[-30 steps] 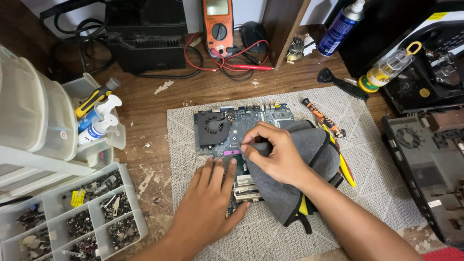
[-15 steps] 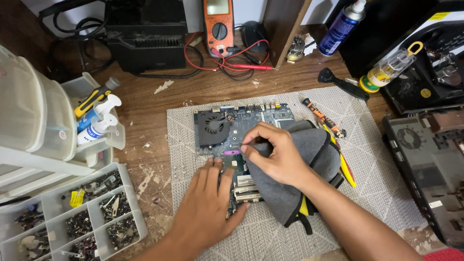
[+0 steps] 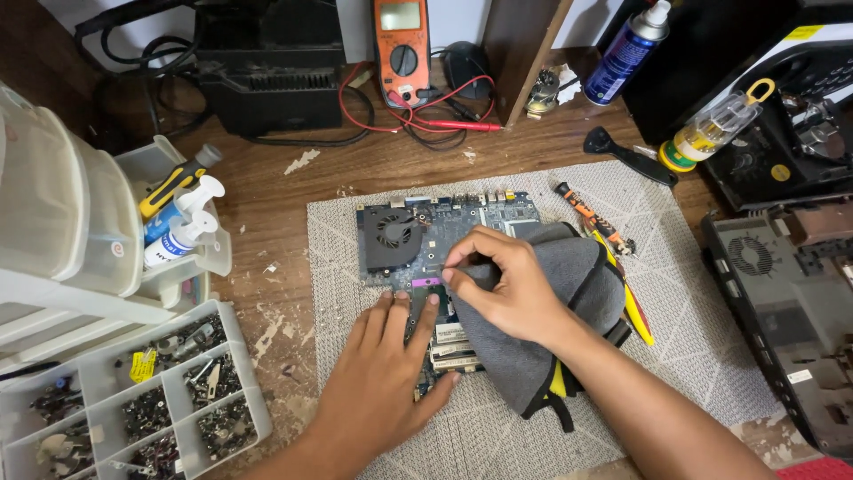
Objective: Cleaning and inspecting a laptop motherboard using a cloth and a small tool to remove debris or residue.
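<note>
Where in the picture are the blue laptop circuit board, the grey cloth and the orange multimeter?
blue laptop circuit board [image 3: 511, 211]: head view, bare upper right part of the board.
grey cloth [image 3: 582, 271]: head view, top fold beside the right hand.
orange multimeter [image 3: 402, 55]: head view, around its round dial.

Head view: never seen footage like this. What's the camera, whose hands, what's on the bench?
The camera sits on a person's head, looking down at their own bare hands. The left hand lies flat on a blue circuit board with a black fan, on a grey mat over a wooden bench. The right hand pinches a grey cloth against the board. Around: an orange meter, a spray can, and a screw tray at left.
</note>
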